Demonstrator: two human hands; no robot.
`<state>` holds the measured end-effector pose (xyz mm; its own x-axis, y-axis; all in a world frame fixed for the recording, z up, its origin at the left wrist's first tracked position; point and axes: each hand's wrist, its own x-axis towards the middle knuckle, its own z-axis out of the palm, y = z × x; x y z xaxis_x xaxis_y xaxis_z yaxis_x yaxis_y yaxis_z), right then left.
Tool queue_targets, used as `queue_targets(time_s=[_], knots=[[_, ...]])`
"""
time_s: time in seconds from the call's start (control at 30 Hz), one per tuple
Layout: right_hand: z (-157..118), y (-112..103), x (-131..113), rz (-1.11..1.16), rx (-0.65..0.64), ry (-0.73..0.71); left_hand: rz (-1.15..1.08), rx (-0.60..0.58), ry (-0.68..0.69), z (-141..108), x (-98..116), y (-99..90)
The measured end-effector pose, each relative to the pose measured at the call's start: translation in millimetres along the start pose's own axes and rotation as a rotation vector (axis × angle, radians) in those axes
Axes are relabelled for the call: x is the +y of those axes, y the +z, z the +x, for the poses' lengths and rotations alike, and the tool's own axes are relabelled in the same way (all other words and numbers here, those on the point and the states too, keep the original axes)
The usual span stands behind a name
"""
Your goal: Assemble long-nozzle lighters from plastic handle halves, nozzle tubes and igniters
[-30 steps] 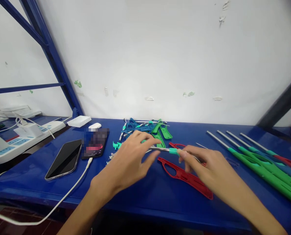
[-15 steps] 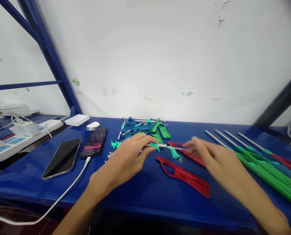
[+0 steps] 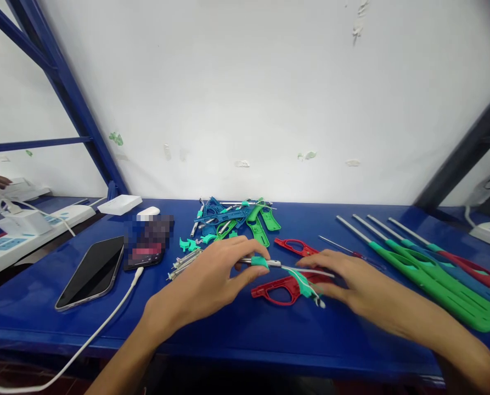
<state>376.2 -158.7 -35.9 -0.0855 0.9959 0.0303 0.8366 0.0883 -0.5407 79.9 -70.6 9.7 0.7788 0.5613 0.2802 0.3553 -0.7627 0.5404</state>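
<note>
Left hand (image 3: 206, 277) pinches the metal tube (image 3: 274, 263) above the bench (image 3: 236, 340); now the right hand (image 3: 362, 285) has the red shell (image 3: 263, 291), swung nearly level. Both hands are full!

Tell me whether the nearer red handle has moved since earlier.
Yes, the nearer red handle turned: its loop shifted toward the table's front edge; its other end swung away.

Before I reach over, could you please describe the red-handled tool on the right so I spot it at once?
At the right of the blue table, four long tools lie side by side, metal rods toward the wall. Yours is the rightmost, the only one with a red handle; the others are green or blue.
</note>
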Motion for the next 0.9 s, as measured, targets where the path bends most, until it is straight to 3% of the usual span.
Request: queue_targets(time_s=[0.13,0.33,0.5,0.7,0.9], knots=[[-6.2,-16.2,-23.5,0.095,0.191,-0.025,-0.033,-0.022,0.004,1.0,2.6,3.6],[-7.2,-10.3,-59.4,0.192,0.086,-0.009,-0.033,-0.026,-0.016,2.3,3.5,6.4],[-1.4,-0.1,-58.1,0.148,0.045,-0.048,-0.045,-0.005,-0.03,1.2,8.3,5.1],[1.1,-6.7,-61.0,0.145,0.082,-0.084,-0.043,0.036,-0.011,0.5,12.1,4.7],[0.8,-1.6,-44.9,0.013,0.119,-0.043,0.066,-0.026,0.022,-3.3,11.7,7.7]])
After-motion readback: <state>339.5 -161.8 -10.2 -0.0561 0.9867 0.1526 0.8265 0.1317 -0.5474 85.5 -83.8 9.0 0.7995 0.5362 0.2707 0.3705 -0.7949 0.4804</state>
